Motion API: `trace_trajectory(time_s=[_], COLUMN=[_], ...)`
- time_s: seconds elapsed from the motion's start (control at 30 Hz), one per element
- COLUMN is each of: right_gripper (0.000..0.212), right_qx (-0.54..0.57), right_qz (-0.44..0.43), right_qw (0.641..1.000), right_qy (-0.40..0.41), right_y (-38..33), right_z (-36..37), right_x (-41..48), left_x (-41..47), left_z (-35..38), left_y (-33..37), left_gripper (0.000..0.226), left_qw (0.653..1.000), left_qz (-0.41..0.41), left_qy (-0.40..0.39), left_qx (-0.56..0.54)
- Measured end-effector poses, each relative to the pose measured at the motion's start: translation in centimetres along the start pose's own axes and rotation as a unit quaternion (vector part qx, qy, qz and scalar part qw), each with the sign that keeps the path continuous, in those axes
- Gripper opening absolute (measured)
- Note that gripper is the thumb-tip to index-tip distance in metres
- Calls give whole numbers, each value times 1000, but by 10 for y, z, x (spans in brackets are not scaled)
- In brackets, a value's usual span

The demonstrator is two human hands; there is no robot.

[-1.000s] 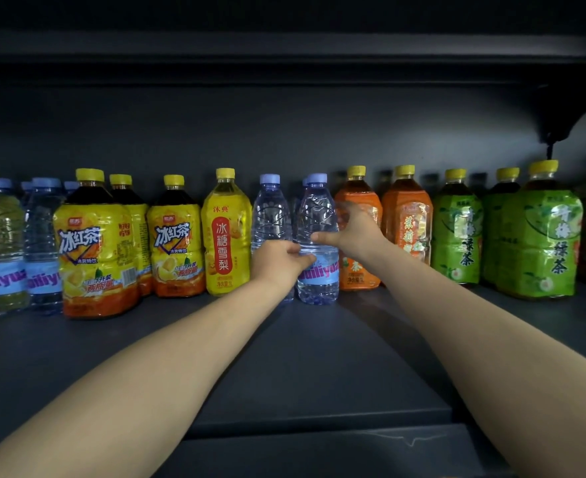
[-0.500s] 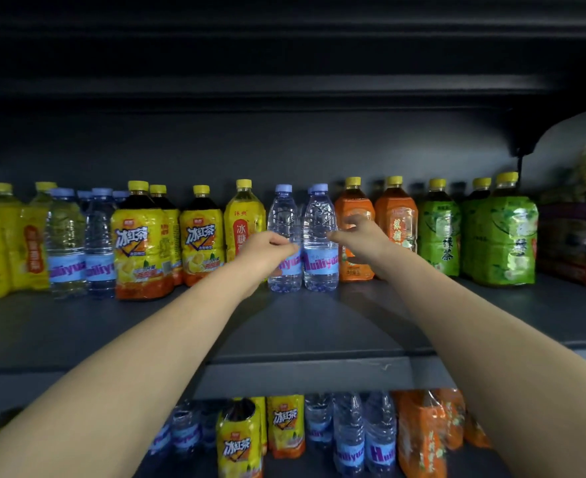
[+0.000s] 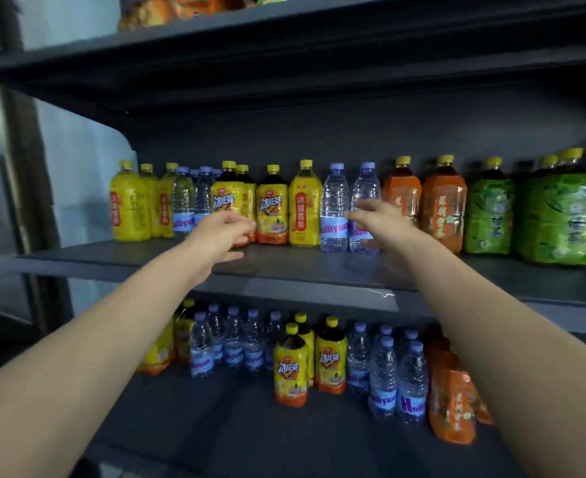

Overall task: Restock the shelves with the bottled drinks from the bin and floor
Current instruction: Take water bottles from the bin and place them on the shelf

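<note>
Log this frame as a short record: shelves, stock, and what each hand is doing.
middle shelf: upright bottles lined along the back
centre pair: two water bottles, side by side
left hand: loosely curled, holds nothing, before an iced tea bottle
right hand: fingers straight, tips at the water bottles; contact unclear
right end: orange bottles, then green tea bottles
lower shelf: mixed bottles of the same kinds

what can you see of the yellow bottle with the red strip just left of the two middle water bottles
The yellow bottle looks plastic, wrapped in a yellow sleeve, with a yellow cap and a vertical red strip bearing pale characters. It stands upright, capped, on the middle shelf, close between an iced tea bottle and a water bottle. The left hand and right hand are clear of it.
</note>
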State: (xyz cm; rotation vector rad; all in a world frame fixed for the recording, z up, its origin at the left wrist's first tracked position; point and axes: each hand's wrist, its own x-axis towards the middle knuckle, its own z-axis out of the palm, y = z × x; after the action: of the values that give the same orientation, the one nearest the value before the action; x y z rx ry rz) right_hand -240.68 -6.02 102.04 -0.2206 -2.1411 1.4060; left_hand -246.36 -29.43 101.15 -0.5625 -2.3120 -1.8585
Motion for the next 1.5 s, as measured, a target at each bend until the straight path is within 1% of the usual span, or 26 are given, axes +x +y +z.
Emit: trace_trajectory(time_s=[0.07, 0.17, 0.3, 0.37, 0.47, 0.6, 0.7, 0.8, 0.97, 1.13, 1.23, 1.3, 1.4, 1.5], right_gripper=[48, 43, 40, 42, 49, 49, 52, 57, 62, 59, 59, 60, 63, 63], right_qx=[35, 102, 132, 119, 83, 64, 40, 3, -56, -107, -137, -153, -178, -222], right_qz=[-24, -34, -27, -20, -47, -83, -94, -104, -123, -131, -152, -151, -140, -149], right_qw=[999, 992, 978, 969, 954, 920, 888, 846, 782, 731, 697, 680, 660, 643], right_qy=[-22, -70, -159, -214, -284, -377, -449, -522, -608, -661, -687, -701, -716, -718], right_y=[-6, -10, -7, -9, -14, -19, -24, -25, -24, -26, -17, -5, 21, 49], right_z=[2, 12, 38, 56, 93, 155, 200, 241, 295, 331, 350, 360, 378, 395], right_x=[-11, -32, -74, -99, -140, -207, -265, -326, -426, -512, -554, -579, -609, -633], left_x=[-30, -83, -162, -203, -264, -342, -399, -455, -541, -617, -652, -674, -702, -720], left_z=[-14, -31, -55, -69, -95, -129, -155, -181, -221, -258, -269, -270, -271, -269], left_y=[-4, -9, -15, -15, -16, -21, -28, -42, -69, -101, -127, -149, -186, -220], left_gripper=[7, 9, 11, 8, 8, 7, 21, 30, 39, 36, 37, 39, 41, 42], left_qw=[999, 994, 980, 970, 944, 904, 867, 829, 788, 761, 754, 753, 743, 736], left_qz=[-10, -33, -77, -106, -137, -194, -251, -299, -385, -434, -451, -464, -497, -525], left_qy=[37, 100, 160, 186, 231, 271, 284, 301, 293, 270, 253, 235, 200, 177], left_qx=[11, 36, 85, 115, 191, 269, 324, 364, 380, 400, 405, 402, 401, 391])
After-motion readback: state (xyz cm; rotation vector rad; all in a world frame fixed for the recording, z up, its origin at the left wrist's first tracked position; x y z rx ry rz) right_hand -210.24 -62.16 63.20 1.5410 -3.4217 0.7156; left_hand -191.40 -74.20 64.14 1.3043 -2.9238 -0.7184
